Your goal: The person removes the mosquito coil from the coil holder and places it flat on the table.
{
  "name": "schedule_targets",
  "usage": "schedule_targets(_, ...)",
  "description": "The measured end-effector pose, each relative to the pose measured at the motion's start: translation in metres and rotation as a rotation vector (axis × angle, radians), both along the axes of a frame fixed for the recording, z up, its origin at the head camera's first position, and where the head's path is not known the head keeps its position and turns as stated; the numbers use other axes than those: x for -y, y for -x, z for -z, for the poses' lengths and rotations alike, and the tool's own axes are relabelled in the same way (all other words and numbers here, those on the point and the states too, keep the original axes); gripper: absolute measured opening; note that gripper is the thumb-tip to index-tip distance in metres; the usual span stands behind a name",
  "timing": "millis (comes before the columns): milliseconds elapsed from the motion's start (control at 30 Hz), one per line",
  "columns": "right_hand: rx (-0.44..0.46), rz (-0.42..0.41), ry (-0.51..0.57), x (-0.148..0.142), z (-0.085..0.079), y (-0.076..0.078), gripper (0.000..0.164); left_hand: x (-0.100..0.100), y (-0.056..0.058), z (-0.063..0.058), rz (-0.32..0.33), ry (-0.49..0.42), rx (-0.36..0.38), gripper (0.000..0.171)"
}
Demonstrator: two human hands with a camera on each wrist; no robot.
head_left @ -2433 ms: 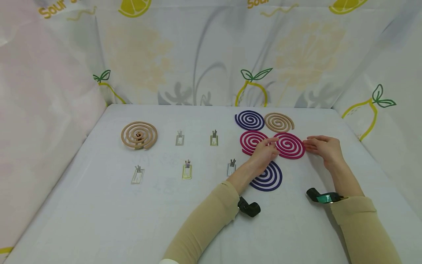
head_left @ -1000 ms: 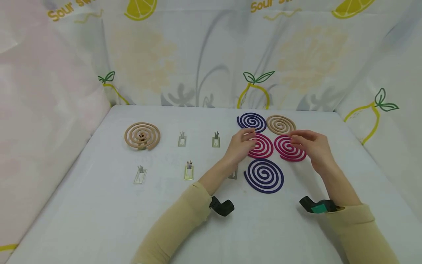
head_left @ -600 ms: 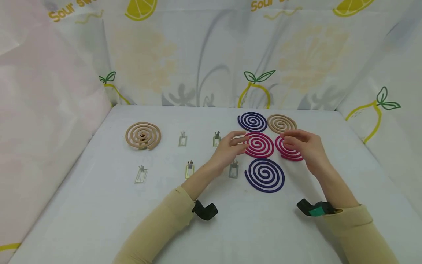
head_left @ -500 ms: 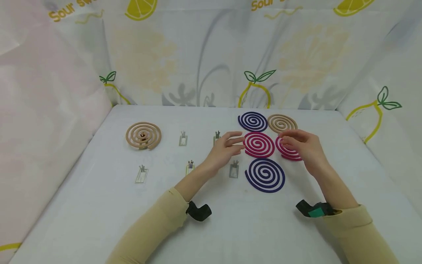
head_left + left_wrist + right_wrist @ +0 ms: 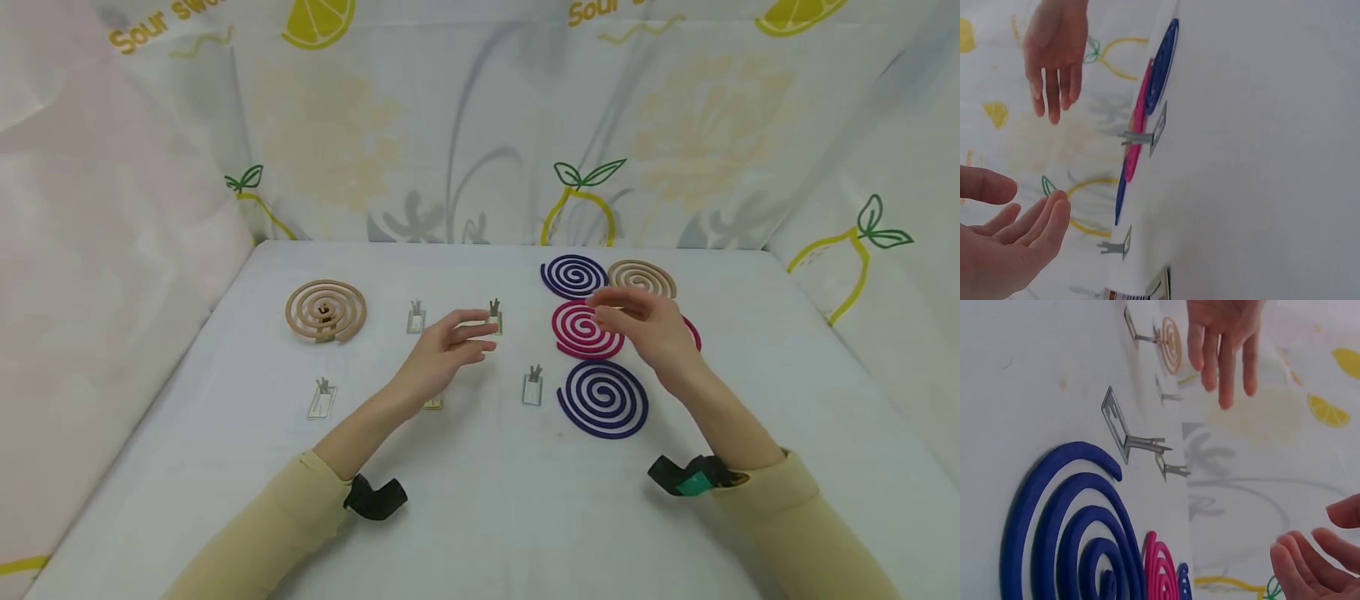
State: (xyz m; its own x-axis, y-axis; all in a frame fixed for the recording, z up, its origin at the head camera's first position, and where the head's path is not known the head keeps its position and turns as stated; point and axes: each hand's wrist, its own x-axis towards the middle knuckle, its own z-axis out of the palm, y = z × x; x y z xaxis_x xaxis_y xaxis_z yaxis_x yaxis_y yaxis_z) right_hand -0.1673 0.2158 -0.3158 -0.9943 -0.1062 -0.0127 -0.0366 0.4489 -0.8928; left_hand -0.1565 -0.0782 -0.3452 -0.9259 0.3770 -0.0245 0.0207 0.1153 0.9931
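My left hand (image 5: 431,358) hovers with loosely extended fingers over the small metal coil stands, holding nothing. It hides most of one gold stand (image 5: 433,404); a silver stand (image 5: 532,389) and another gold one (image 5: 496,320) stand nearby. My right hand (image 5: 652,333), also holding nothing, hovers over two magenta mosquito coils. One magenta coil (image 5: 587,327) shows nearly whole; of the other magenta coil (image 5: 696,333) only an edge shows behind the hand. Nearer me lies a dark blue coil (image 5: 602,392), seen large in the right wrist view.
A tan coil (image 5: 352,310) sits raised on a stand at the left. Two more silver stands (image 5: 322,401) (image 5: 416,319) are near it. At the back right lie another blue coil (image 5: 575,276) and a tan coil (image 5: 641,267). Hanging cloth (image 5: 480,125) surrounds the table's back and sides.
Both hands were at the right magenta coil, then came away from it. My left hand has drawn far left over the stands; my right has shifted left above the coils. The coils stay on the table.
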Motion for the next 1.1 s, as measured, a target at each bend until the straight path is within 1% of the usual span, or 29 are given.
schedule_targets(167, -0.029, -0.050, 0.061, 0.021, -0.004, 0.004, 0.035, 0.029, 0.001, -0.005, -0.012, -0.004, -0.022, 0.044)
schedule_targets(267, -0.050, -0.081, 0.108, 0.037, -0.005, 0.007, 0.032, 0.047, 0.006, -0.008, -0.034, 0.000, -0.026, 0.044)
schedule_targets(367, -0.059, -0.104, 0.169, 0.052, -0.007, 0.011, 0.032, 0.061, 0.011, -0.011, -0.040, 0.014, -0.028, 0.043)
schedule_targets(500, -0.034, -0.124, 0.240, 0.072, -0.009, 0.014, 0.032, 0.074, 0.016, -0.013, -0.039, 0.033, -0.024, 0.042)
schedule_targets(700, -0.001, -0.136, 0.301, 0.103, -0.007, 0.018, 0.032, 0.092, 0.022, -0.020, -0.061, 0.060, -0.024, 0.042)
schedule_targets(833, 0.008, -0.152, 0.330, 0.121, -0.006, 0.020, 0.034, 0.109, 0.025, -0.025, -0.087, 0.099, -0.037, 0.042)
schedule_targets(933, 0.011, -0.164, 0.344, 0.134, -0.004, 0.022, 0.034, 0.124, 0.026, -0.029, -0.114, 0.133, -0.061, 0.041)
schedule_targets(1100, 0.024, -0.171, 0.367, 0.156, 0.001, 0.027, 0.034, 0.148, 0.029, -0.030, -0.157, 0.165, -0.097, 0.037)
